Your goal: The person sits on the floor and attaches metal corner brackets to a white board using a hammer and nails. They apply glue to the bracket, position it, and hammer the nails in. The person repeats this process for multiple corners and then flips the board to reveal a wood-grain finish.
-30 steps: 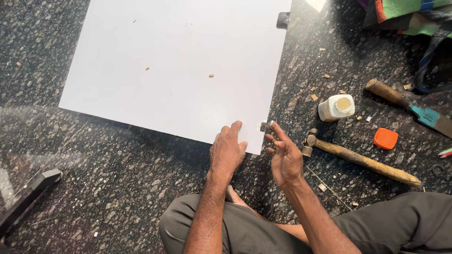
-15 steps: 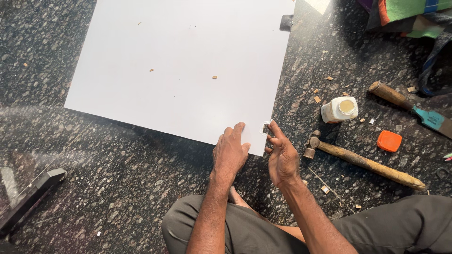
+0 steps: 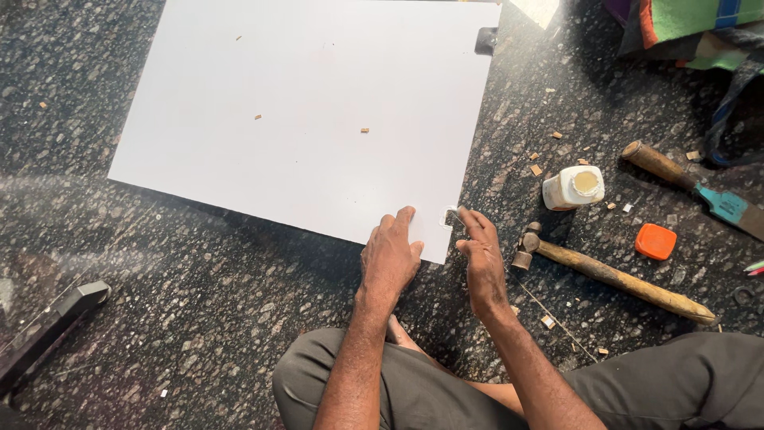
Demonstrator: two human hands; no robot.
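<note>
A white board (image 3: 310, 119) is lying flat on the dark speckled floor (image 3: 199, 318), and everything else is placed here relative to it. The left hand (image 3: 390, 255) is resting palm down on the board's near right corner, fingers loosely spread and gripping nothing. The right hand (image 3: 481, 255) is hovering just off that same corner, fingers partly curled, and the fingertips (image 3: 461, 213) are touching a small pale clip-like piece (image 3: 448, 216) sitting at the board's edge; whether it is actually being pinched cannot be told. To the right of the board, a hammer (image 3: 613, 275) with a wooden handle is lying on the floor, its head pointing toward the corner. Beyond the hammer, further from the person, a white bottle (image 3: 573, 187) is lying on its side without its lid. An orange cap (image 3: 656, 241) is sitting further right. A chisel (image 3: 692, 187) with a blue blade is lying at the far right. Small wood chips (image 3: 364, 130) are scattered over the board.
</note>
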